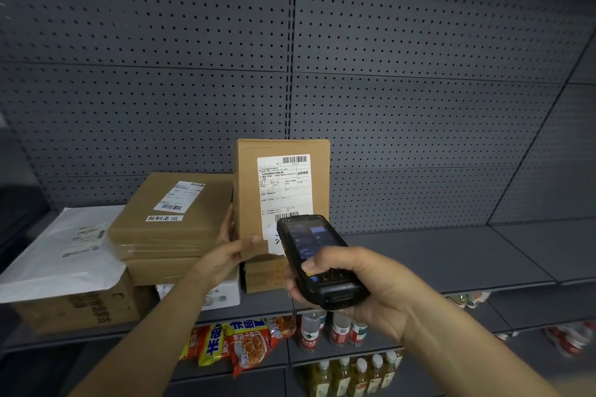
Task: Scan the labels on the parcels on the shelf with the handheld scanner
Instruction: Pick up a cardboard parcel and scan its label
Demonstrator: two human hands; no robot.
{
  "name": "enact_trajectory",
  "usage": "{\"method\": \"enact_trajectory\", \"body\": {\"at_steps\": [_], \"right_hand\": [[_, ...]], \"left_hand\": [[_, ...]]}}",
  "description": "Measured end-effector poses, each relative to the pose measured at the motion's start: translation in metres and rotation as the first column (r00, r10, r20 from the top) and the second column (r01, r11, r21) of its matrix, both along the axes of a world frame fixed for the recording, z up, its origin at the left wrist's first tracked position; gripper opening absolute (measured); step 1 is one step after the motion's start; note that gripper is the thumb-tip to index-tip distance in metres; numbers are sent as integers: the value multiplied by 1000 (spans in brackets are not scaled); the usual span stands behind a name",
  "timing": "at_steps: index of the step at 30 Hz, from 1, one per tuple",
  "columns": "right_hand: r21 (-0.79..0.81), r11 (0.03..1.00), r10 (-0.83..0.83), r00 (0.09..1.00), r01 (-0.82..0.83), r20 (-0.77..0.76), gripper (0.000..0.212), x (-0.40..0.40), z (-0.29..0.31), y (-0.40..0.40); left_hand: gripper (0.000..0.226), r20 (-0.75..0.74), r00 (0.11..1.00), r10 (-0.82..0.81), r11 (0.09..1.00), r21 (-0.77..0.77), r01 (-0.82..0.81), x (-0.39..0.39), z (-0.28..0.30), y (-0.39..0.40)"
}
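A tall brown cardboard parcel [248,190] stands upright on a smaller box on the grey shelf [451,255], its white label [285,190] facing me. My left hand [230,250] grips the parcel's lower left edge, thumb across the front. My right hand [351,284] holds the black handheld scanner [314,259], screen lit, just in front of the label's lower barcode. A bright spot of light shows on the label beside the scanner's tip. Left of it, a flat brown parcel [171,219] with its own label lies on a stack.
A white mailer bag [64,255] rests on a brown carton [80,313] at the far left. A white box [222,296] sits under the stack. Below the shelf are snack packets [238,345] and bottles [338,332]. Grey pegboard [419,106] backs the shelf.
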State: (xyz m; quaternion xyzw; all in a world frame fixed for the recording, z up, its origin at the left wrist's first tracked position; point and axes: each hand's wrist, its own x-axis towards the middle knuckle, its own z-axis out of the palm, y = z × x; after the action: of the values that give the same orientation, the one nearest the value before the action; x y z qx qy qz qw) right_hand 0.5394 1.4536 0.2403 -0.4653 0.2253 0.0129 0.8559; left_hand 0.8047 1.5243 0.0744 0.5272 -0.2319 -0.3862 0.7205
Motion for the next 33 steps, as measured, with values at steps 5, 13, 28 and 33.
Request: {"method": "enact_trajectory", "body": {"at_steps": [5,13,28,33], "right_hand": [[14,1000,-5,1000,5,4,16,1,-2,-1],[-20,1000,11,1000,-11,9,15,1,-6,-2],[-17,999,28,999,-28,29,20,9,-16,-7],[-28,999,-30,999,30,33,43,8,-26,-20]], "left_hand": [[156,-1,1000,22,1000,-6,-22,2,-3,-3],[151,-14,1000,10,1000,3,-10,6,-10,-1],[154,-34,999,2,1000,0,-2,13,-18,-10],[147,-112,993,-33,999,2,34,7,-24,-34]]}}
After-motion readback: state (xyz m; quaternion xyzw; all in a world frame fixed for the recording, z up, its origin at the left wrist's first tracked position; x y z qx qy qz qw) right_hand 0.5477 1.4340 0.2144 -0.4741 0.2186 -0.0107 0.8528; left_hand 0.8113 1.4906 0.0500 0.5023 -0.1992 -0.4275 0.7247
